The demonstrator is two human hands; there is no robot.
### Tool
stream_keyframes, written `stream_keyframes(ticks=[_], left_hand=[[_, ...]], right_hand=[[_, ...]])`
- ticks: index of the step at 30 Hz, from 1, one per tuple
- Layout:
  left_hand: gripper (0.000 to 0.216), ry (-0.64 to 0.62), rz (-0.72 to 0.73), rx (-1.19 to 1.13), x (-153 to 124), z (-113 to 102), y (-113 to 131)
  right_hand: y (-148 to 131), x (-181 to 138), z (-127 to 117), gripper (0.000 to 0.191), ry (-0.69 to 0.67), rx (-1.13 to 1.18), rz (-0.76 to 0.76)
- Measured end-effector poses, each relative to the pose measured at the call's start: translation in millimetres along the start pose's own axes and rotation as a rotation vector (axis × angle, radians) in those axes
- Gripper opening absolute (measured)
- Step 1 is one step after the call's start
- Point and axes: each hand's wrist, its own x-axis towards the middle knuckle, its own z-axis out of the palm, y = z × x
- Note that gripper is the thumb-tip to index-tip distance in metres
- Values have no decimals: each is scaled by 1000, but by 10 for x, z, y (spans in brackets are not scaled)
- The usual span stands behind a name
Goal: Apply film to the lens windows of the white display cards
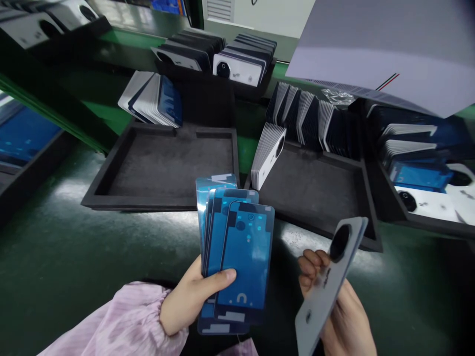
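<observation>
My left hand (191, 299) grips a fanned stack of phone back covers (237, 252), their blue film sides facing up, thumb pressed across the front one. My right hand (339, 306) holds a single white back cover (328, 289) tilted on edge, its round black camera hole near the top. Both hands hover over the dark green table near its front edge, the two hands a short gap apart.
Two black foam trays lie ahead: the left tray (111, 180) holds a leaning stack of covers (152, 99), the right tray (365, 198) holds a white stack (267, 153) and rows behind. More filled trays sit at back (230, 62) and right (426, 193). A white sheet (389, 44) overhangs top right.
</observation>
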Motion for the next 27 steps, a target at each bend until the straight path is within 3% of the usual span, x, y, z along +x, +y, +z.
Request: stream_keyframes(ticks=[10,16,20,23,25,27], left_hand=[[40,-27,8,19,3,-14,-4],[45,-61,78,85,20,-33,-77],[42,-44,121,104,43,-46,-160],[49,-57,62,27,55,-69,-198],[48,-74,6,-42,59,-80,-195],[45,-105,-26,-91,55,-74,-171]], right_hand=[[52,-25,69,26,-15,-44,-16],[222,-114,146,22,-20,-99,-46],[372,-178,137,24,-80,-318,-20],[390,-174,88,18,-157,-481,34],[323,-143,48,22,-126,-508,-12],[197,-102,18,34,19,-420,-127]])
